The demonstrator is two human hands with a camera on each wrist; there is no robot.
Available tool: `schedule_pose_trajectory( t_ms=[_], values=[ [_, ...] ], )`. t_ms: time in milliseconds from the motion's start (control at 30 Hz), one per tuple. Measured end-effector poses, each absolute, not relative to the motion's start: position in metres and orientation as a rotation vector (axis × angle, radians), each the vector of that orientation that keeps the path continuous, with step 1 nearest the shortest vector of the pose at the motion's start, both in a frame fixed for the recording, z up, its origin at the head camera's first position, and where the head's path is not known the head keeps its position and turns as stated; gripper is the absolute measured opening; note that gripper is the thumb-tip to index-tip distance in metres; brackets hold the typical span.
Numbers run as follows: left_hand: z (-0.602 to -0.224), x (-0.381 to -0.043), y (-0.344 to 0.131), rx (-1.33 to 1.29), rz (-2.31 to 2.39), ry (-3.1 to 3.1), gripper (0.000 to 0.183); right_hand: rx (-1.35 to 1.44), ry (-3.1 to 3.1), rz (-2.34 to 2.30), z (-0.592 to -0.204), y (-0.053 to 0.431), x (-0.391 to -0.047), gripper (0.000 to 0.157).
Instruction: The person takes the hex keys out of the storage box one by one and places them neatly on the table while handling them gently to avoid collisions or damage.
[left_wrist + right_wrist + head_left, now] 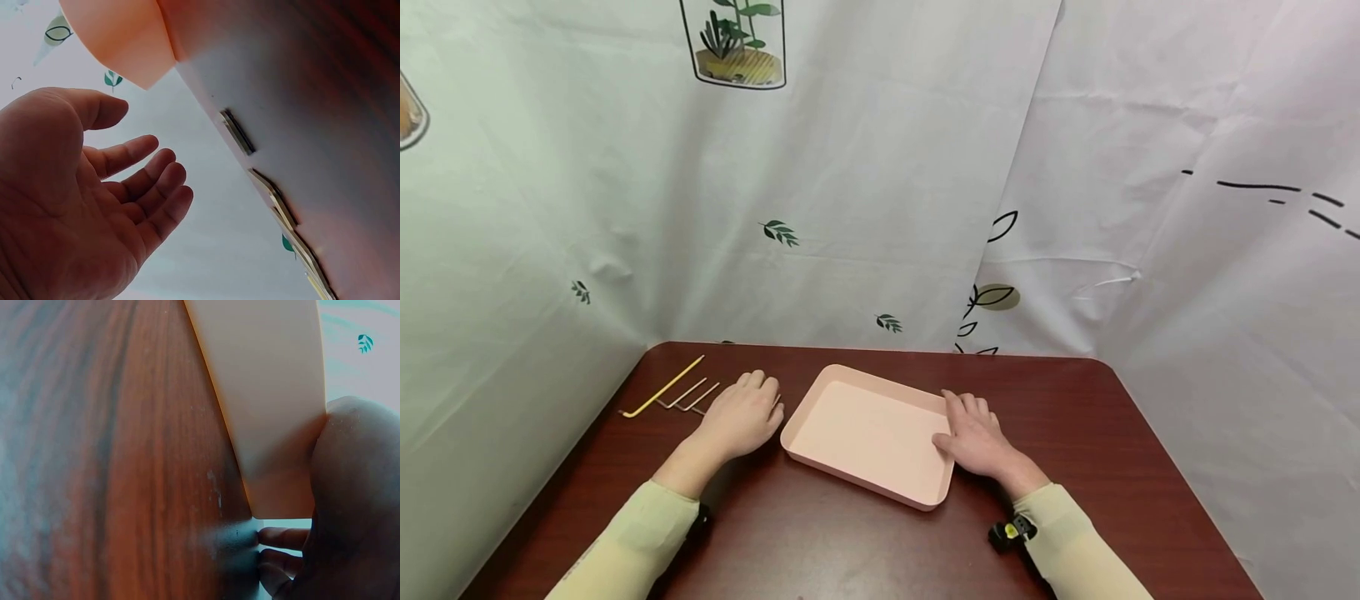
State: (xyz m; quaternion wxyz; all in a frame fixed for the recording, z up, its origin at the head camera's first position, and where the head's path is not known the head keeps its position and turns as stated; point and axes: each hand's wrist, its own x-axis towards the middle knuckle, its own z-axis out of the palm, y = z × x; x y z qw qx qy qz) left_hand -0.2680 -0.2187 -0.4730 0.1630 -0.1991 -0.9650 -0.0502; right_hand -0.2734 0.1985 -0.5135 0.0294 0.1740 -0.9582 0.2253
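A shallow pink tray (868, 433) lies at a slant on the table. My right hand (976, 433) grips its right end, the thumb over the rim and the other fingers outside; in the right wrist view that hand (356, 487) is against the tray's wall (269, 412). To the tray's left is my left hand (743, 417), apart from it. Seen in the left wrist view, this hand (94, 187) has loosely bent fingers and holds nothing. Beside it lie several L-shaped hex keys, including a long yellow one (664, 388) and a thinner metal one (688, 392); the hand partly hides others.
The dark red wooden table (820, 550) has rounded far corners. White patterned cloth (865, 208) hangs behind it and along both sides. A black band with a small device (1011, 532) is on the right wrist.
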Motion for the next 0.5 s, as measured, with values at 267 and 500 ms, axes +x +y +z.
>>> schedule_pose_trajectory(
  t_ms=[267, 500],
  values=[
    [-0.472, -0.262, -0.209, -0.586, -0.137, -2.767, 0.018, 0.533, -2.932, 0.727, -0.526, 0.2, -0.279, 0.082],
    [-0.472, -0.261, -0.202, -0.628, -0.134, -2.713, 0.023, 0.547, -2.92, 0.714, -0.529, 0.203, -0.279, 0.08]
  ],
)
